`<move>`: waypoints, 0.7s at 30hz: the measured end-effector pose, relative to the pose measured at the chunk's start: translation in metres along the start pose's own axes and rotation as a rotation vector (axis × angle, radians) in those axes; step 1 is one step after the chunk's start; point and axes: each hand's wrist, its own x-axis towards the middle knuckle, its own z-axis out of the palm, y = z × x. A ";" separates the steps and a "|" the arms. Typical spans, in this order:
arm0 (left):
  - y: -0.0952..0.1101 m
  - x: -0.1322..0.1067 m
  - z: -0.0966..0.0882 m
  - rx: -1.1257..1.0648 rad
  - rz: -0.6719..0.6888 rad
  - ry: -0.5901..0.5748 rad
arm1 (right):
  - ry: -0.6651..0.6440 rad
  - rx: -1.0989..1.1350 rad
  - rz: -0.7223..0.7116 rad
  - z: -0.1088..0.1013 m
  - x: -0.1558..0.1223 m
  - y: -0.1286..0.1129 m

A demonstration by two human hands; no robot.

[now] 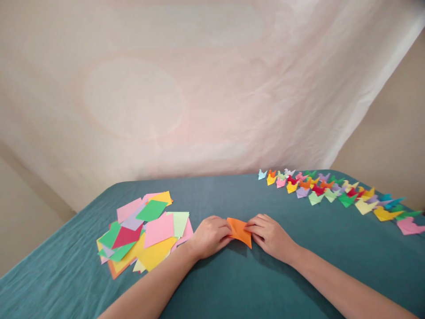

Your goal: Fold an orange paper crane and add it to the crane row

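Observation:
An orange sheet of paper [239,231] is held between my two hands, just above the table, slightly bowed. My left hand [212,235] pinches its left edge, the thumb below and the fingers above. On the opposite side, my right hand [270,235] grips the right edge between thumb and fingertips. Parts of the paper's side edges are covered by the fingers. A faint shadow lies on the cloth beneath it.
Left of my left hand spreads a loose pile of coloured paper sheets [159,230]. Rows of small folded paper birds [315,198] stand at the back right. A teal cloth [212,288] covers the table, and a pale curtain [212,97] hangs behind it.

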 end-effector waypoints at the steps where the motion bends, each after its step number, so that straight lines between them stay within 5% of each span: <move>1: 0.002 0.001 -0.001 0.018 0.003 0.004 | -0.002 0.000 0.005 -0.001 0.000 -0.001; 13: 0.017 0.003 -0.002 0.240 -0.025 -0.006 | -0.115 -0.023 -0.028 -0.018 0.005 -0.022; 21: 0.017 0.001 -0.001 0.002 -0.230 0.013 | -0.108 0.088 0.079 -0.020 0.005 -0.019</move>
